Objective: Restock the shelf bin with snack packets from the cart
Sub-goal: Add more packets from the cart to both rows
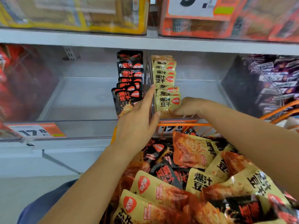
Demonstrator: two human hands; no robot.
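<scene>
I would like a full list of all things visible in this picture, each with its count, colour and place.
black packets: one row, count unclear, black-red, bin left of divider
yellow packets: one row, count unclear, yellow, bin right of divider
clear divider: one, transparent, between rows
loose packets: many, yellow and black, cart below
cart rim: one, orange
price tags: two, white-orange, shelf edge
purple packets: many, right bin
left hand: at divider
right hand: grips front yellow packet

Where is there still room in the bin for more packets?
Bare bin floor lies left of the black packets, and more right of the yellow packets. The middle is crowded: both rows, left hand and right hand.
</scene>
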